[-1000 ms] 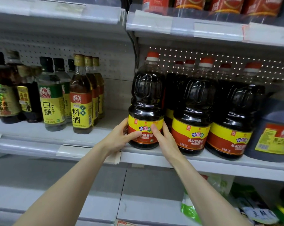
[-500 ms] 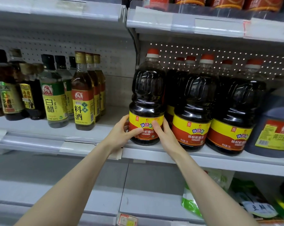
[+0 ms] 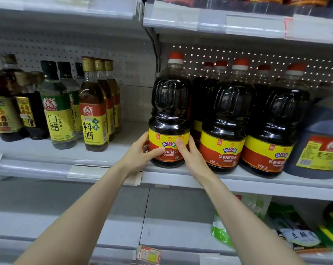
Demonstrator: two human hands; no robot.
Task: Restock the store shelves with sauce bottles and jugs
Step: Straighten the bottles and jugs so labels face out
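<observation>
item 1, far left: small dark bottles of glass with yellow labels, upright, pushed back from the edge. not mine to handle now.

item 2: clear glass white vinegar bottle, black cap, green-and-yellow label turned outward so it reads from the aisle.

item 3: amber glass cooking wine bottles, gold caps, filed one behind another to save frontage.

item 4: my left hand, fingers curled round the left of the label, thumb across its front. it grips low, where the body is widest and the weight sits.

item 5, the task's thing: dark plastic soy sauce jug, red cap, yellow-and-red label. upright at the front of the white metal shelf, leftmost in its row, just beside the upright post. whether its base bears fully on the shelf i cannot tell. label faces out, which i judge is what i am squaring.

item 6: my right hand, thumb on the label front, fingers tucked between this jug and its neighbour. gripping as well, since one hand would let it twist.

item 7: matching jugs, packed close, fronts aligned.

item 8, far right: bluish jug with a yellow label.

item 9, below: green packets.
</observation>
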